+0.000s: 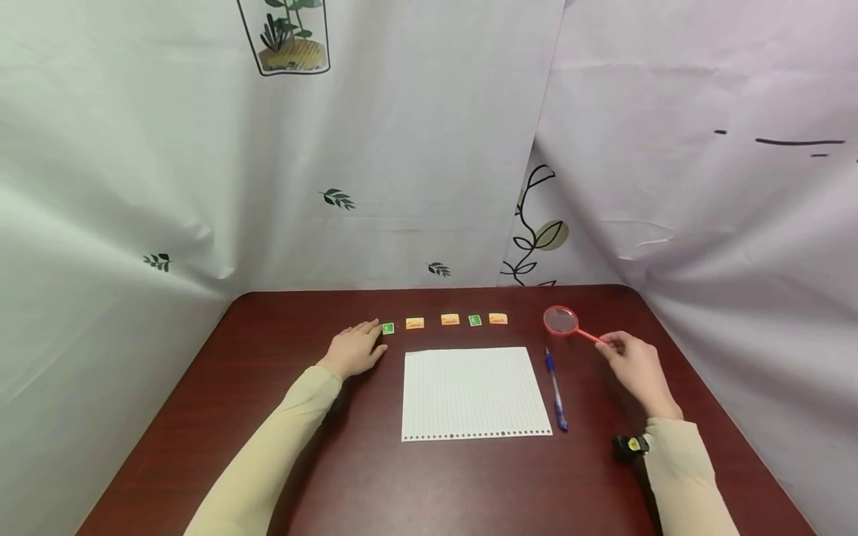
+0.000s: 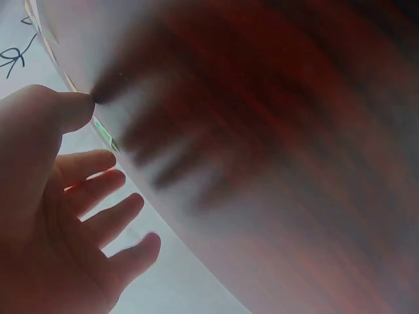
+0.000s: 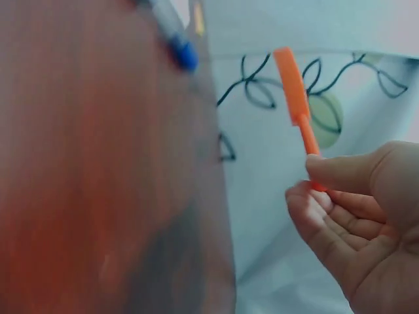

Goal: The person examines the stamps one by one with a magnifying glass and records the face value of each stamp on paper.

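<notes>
Between thumb and fingers my right hand [image 1: 633,367] pinches the handle of a red magnifying glass [image 1: 578,330], its round lens pointing left over the table's far right. In the right wrist view the magnifying glass [image 3: 292,88] appears edge-on and orange, raised off the tabletop. My left hand [image 1: 354,348] lies at the far left with its fingers extended, near a small green stamp-like piece [image 1: 388,328]; whether it touches the piece I cannot tell. In the left wrist view the left hand [image 2: 78,190] shows spread fingers with nothing held.
A lined sheet of paper [image 1: 476,394] lies mid-table, with a blue pen [image 1: 556,391] along its right side. Behind it runs a row of small orange cards [image 1: 415,323] and another green piece [image 1: 475,320]. White printed cloth [image 1: 415,149] hangs beyond the dark red table [image 1: 429,487].
</notes>
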`<state>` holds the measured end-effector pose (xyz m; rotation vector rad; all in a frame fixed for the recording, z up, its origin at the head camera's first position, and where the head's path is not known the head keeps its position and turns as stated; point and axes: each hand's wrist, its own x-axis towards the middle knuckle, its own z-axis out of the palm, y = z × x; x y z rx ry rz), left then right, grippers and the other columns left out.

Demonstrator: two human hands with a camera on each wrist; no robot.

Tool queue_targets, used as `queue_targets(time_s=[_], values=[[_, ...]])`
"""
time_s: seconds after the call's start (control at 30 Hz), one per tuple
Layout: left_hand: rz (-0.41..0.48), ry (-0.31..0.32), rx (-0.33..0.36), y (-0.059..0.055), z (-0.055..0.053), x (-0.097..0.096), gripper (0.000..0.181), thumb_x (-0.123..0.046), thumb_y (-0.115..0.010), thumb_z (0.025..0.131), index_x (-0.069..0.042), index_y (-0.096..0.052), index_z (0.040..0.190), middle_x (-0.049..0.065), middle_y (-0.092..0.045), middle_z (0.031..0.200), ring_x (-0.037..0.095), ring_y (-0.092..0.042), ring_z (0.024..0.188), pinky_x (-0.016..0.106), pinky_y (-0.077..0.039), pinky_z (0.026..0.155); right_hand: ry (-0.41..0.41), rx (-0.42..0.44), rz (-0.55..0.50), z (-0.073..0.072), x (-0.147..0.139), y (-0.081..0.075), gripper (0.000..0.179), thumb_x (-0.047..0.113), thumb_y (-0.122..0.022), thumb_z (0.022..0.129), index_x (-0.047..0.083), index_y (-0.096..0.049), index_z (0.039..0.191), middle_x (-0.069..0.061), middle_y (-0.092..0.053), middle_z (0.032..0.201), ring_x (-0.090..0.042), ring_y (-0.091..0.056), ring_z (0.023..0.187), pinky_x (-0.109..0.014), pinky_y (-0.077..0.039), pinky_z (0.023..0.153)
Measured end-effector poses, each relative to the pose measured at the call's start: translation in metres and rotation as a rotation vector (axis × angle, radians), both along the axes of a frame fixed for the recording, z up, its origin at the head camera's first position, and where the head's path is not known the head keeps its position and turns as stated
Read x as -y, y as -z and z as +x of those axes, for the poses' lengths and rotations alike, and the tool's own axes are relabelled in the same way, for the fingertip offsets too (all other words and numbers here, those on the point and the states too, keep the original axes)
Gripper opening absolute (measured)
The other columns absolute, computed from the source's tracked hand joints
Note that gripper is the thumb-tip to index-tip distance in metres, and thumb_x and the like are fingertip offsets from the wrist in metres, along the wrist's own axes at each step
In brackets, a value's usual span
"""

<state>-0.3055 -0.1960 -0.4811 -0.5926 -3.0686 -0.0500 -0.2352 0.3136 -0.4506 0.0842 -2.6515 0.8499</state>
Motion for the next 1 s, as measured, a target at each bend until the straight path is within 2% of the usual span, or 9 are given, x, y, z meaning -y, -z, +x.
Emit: queue_targets(time_s=[0.17, 0.37, 0.53, 0.77, 1.0], values=[[0.023, 0.019, 0.013, 0.003, 0.002, -0.001, 0.053, -0.033, -0.055, 0.103, 0.002, -0.052, 0.144, 0.019, -0.049, 0.150, 0.036, -0.047, 0.138, 0.049, -0.040, 0.110, -0.003, -0.038, -0.054, -0.009, 0.024, -0.011, 0.025, 0.019, -0.068, 0.099, -0.004, -0.069, 0.108, -0.019, -0.072, 0.093, -0.033, -0.069, 0.088, -0.037, -0.052, 0.069], [0.055, -0.010, 0.042, 0.003, 0.002, -0.001, 0.054, -0.033, -0.054, 0.104, 0.001, -0.051, 0.146, 0.018, -0.048, 0.151, 0.034, -0.045, 0.139, 0.050, -0.042, 0.108, -0.026, -0.081, -0.130, -0.025, 0.059, -0.022, 0.026, 0.020, -0.068, 0.099, -0.004, -0.070, 0.110, -0.020, -0.072, 0.095, -0.034, -0.070, 0.090, -0.044, -0.054, 0.073], [0.072, -0.018, 0.056, 0.002, 0.001, 0.000, 0.054, -0.033, -0.054, 0.104, 0.000, -0.049, 0.147, 0.018, -0.047, 0.152, 0.034, -0.043, 0.141, 0.051, -0.041, 0.108, -0.069, -0.089, -0.198, -0.036, 0.094, -0.028, 0.026, 0.020, -0.069, 0.098, -0.003, -0.070, 0.111, -0.019, -0.072, 0.098, -0.032, -0.070, 0.092, -0.046, -0.055, 0.077], [0.087, -0.033, 0.069, 0.000, 0.001, 0.000, 0.055, -0.033, -0.054, 0.104, 0.000, -0.049, 0.147, 0.018, -0.046, 0.152, 0.034, -0.042, 0.142, 0.051, -0.040, 0.109, -0.146, -0.077, -0.283, -0.044, 0.145, -0.030, 0.023, 0.019, -0.071, 0.097, -0.001, -0.071, 0.109, -0.015, -0.072, 0.097, -0.028, -0.070, 0.090, -0.041, -0.055, 0.076], [0.098, -0.036, 0.072, 0.000, 0.001, 0.000, 0.055, -0.033, -0.054, 0.104, 0.001, -0.050, 0.147, 0.018, -0.046, 0.152, 0.033, -0.045, 0.140, 0.051, -0.042, 0.107, -0.202, -0.041, -0.368, -0.047, 0.189, -0.024, 0.018, 0.018, -0.071, 0.096, 0.002, -0.071, 0.106, -0.011, -0.071, 0.093, -0.023, -0.069, 0.086, -0.038, -0.056, 0.074]])
